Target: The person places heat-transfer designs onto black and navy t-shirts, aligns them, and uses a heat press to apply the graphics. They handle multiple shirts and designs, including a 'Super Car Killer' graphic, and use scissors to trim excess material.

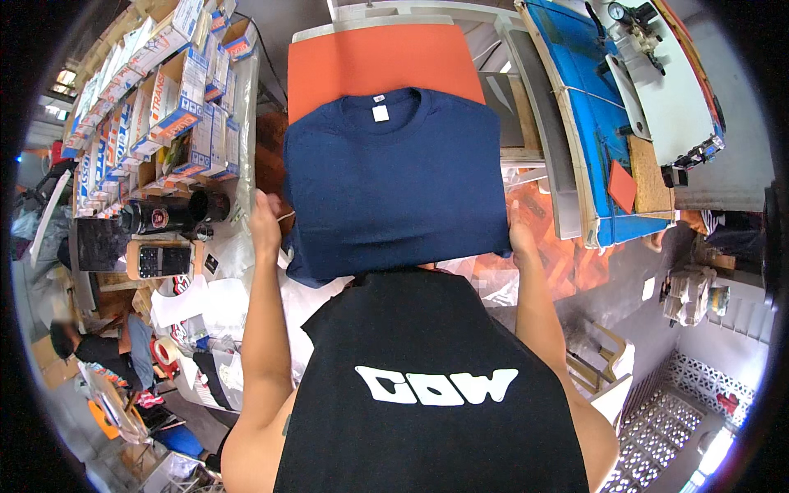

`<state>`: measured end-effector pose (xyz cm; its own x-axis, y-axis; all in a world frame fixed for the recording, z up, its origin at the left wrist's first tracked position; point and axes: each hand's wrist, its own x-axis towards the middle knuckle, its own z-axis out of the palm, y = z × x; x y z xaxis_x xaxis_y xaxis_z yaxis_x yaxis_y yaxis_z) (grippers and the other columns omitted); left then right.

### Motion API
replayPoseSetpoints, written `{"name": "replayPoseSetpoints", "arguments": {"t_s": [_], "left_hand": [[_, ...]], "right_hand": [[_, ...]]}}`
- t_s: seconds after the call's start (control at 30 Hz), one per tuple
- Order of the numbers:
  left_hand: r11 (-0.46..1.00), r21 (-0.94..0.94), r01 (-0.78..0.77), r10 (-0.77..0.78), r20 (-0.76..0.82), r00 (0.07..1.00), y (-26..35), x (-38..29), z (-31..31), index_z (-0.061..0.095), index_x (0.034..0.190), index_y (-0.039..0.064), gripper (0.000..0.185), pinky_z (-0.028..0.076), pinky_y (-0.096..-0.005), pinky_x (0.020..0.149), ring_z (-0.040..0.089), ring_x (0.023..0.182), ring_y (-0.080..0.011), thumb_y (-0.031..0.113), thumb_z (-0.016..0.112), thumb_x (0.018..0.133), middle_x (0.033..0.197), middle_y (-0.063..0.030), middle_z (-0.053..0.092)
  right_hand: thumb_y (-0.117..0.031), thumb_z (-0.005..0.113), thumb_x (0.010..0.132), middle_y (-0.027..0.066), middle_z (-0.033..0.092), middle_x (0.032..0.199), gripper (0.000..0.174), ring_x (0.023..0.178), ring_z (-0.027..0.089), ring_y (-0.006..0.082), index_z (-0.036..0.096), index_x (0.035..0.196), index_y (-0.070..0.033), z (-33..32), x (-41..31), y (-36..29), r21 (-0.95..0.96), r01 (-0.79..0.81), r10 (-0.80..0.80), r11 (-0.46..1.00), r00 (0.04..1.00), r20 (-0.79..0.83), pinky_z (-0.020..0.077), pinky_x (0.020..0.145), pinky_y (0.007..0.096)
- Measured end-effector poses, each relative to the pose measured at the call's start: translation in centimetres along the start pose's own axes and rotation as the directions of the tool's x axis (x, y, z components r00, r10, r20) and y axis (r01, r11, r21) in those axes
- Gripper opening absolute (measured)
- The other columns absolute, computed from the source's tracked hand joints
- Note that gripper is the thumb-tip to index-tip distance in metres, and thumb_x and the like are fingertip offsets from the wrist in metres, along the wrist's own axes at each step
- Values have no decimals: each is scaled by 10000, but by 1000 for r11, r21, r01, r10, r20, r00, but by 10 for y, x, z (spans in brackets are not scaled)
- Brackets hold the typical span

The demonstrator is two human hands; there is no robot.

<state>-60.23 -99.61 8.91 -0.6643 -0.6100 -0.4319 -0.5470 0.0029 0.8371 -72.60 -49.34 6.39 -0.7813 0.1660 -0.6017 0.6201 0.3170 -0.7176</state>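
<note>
A navy-blue T-shirt point(394, 179) lies on an orange pad point(382, 58), collar away from me, with a white tag inside the neck. Its near edge hangs in folds in front of my body. My left hand point(266, 222), slightly blurred, is beside the shirt's left edge; its grip is unclear. At the opposite edge, my right hand point(522, 235) touches or nearly touches the cloth, its fingers partly hidden. I cannot tell whether either hand pinches the fabric.
Stacked cardboard boxes point(179, 117) stand left, above dark mugs point(209, 205) and a phone point(164, 260). A blue-covered board point(573, 92) with a pressure gauge point(615, 10) beyond it flanks the right. Another person point(102, 354) sits at lower left.
</note>
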Motion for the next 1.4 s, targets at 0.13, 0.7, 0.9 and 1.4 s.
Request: {"name": "replayPoseSetpoints", "arguments": {"t_s": [0.13,0.7,0.9,1.4], "left_hand": [[883,-332,332,-223,325,919,-68,-33,-3,636,1341,-25,633,453,-362,1047,647,1116,-242,499,362,1113,1262,-135,696],[984,177,-12,-72,464,883,-120,-53,-77,642,1291,-25,507,472,-264,683,623,862,-136,242,800,890,951,-50,680],[906,384,-176,205,-34,978,-109,4,-93,669,1135,-92,405,539,-346,850,680,934,-219,271,498,1084,1009,-162,730],[449,49,-892,831,344,438,138,-80,87,687,1202,29,306,477,-441,1061,621,1208,-379,169,709,930,1260,-184,665]], "right_hand": [[-480,509,1063,124,661,1337,583,1179,649,257,567,1400,-7,-7,5,8,547,-169,-64,820,923,380,481,1074,414],[-396,602,999,170,756,1088,388,1035,714,306,746,1117,-55,-46,-62,-42,-658,337,-399,673,915,61,498,994,454],[-246,751,918,125,762,876,212,783,712,200,776,1002,-52,-123,-88,-146,-440,502,-660,745,456,-597,540,711,339],[-139,792,854,114,699,993,255,934,672,205,680,1054,-26,54,-81,-156,-160,710,-649,686,697,305,542,830,355]]}}
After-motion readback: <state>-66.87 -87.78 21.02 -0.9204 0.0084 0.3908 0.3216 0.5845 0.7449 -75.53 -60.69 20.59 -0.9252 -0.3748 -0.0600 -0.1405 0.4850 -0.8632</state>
